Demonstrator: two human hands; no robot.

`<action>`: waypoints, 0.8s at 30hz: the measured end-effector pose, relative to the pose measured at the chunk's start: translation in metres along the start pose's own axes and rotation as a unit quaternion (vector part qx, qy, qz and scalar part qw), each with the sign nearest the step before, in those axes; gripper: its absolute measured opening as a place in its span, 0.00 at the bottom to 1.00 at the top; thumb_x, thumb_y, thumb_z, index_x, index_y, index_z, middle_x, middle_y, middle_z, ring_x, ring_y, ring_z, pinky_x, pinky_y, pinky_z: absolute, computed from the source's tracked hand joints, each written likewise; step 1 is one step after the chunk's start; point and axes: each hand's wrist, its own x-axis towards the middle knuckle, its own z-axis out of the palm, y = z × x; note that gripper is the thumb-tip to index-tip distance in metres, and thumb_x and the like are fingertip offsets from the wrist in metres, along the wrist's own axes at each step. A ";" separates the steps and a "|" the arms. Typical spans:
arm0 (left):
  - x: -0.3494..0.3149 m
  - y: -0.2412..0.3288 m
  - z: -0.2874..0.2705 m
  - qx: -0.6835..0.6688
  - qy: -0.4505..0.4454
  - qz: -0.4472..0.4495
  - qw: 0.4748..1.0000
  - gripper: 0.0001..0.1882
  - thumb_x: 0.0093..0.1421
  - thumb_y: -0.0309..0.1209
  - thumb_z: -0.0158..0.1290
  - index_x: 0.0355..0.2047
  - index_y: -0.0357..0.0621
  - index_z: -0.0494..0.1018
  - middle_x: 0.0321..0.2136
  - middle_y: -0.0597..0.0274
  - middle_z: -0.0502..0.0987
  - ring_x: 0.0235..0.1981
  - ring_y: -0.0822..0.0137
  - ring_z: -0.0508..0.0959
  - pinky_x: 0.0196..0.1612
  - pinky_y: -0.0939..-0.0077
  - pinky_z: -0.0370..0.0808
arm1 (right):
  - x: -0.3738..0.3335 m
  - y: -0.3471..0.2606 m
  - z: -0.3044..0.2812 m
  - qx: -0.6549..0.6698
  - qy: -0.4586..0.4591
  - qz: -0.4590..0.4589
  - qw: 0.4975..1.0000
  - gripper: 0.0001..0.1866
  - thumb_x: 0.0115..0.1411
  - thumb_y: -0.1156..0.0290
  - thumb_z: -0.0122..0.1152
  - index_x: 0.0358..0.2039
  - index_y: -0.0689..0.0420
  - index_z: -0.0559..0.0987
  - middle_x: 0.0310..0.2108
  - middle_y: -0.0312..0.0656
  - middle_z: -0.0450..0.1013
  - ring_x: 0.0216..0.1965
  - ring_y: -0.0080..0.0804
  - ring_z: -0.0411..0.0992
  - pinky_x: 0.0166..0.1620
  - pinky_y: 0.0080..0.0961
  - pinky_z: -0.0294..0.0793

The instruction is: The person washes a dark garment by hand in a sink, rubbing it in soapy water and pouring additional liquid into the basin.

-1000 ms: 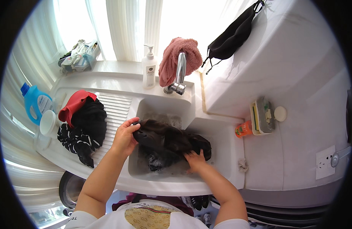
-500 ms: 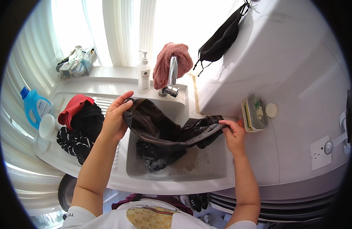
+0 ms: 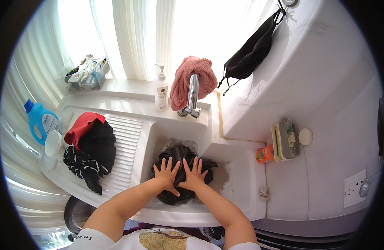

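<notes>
A wet dark garment [image 3: 177, 196] lies bunched in the white laundry sink [image 3: 246, 204], in murky, sudsy water. Both of my hands press down on it with the fingers spread. My left hand [image 3: 167, 177] rests on its near middle, and my right hand [image 3: 193, 176] lies close beside it, the thumbs almost meeting. Neither hand grips the cloth. Whether other pieces lie beneath the garment is hidden. Above the sink's back stands a chrome faucet [image 3: 193, 93] with a pink towel [image 3: 181, 81] draped behind and over it.
Left of the basin is a ribbed washboard [image 3: 125, 148] beside red cloth [image 3: 81, 130] and black clothes [image 3: 98, 146]. Farther left stands a blue detergent bottle [image 3: 38, 118]. A white pump bottle [image 3: 161, 93] stands behind. An orange bottle [image 3: 264, 154] and a sponge caddy [image 3: 287, 141] are at right.
My hands have let go of the garment they held stretched above the basin. It is now down in the water, and both hands have come together on top of it.
</notes>
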 end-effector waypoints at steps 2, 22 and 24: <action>0.014 0.002 0.023 0.045 0.040 0.003 0.998 0.75 0.25 0.66 0.64 0.66 0.48 0.34 0.66 0.45 0.34 0.66 0.42 0.34 0.58 0.29 0.42 | 0.014 -0.001 0.017 -0.050 0.038 -0.052 0.997 0.61 0.36 0.43 0.69 0.66 0.37 0.41 0.66 0.54 0.24 0.67 0.55 0.23 0.55 0.74 0.43; 0.108 -0.051 0.066 0.044 0.163 0.066 0.983 0.33 0.41 0.51 0.63 0.45 0.45 0.72 0.43 0.56 0.76 0.49 0.54 0.72 0.59 0.39 0.49 | 0.104 0.031 0.008 0.197 0.055 -0.291 0.935 0.29 0.43 0.60 0.66 0.47 0.56 0.75 0.48 0.53 0.70 0.53 0.48 0.66 0.55 0.36 0.65; 0.101 -0.053 0.062 -0.036 0.236 0.082 0.968 0.21 0.46 0.47 0.60 0.30 0.41 0.77 0.28 0.54 0.78 0.35 0.53 0.78 0.50 0.51 0.65 | 0.063 0.044 -0.012 0.290 0.120 -0.246 0.917 0.18 0.49 0.70 0.60 0.43 0.57 0.77 0.38 0.46 0.76 0.40 0.37 0.75 0.46 0.30 0.73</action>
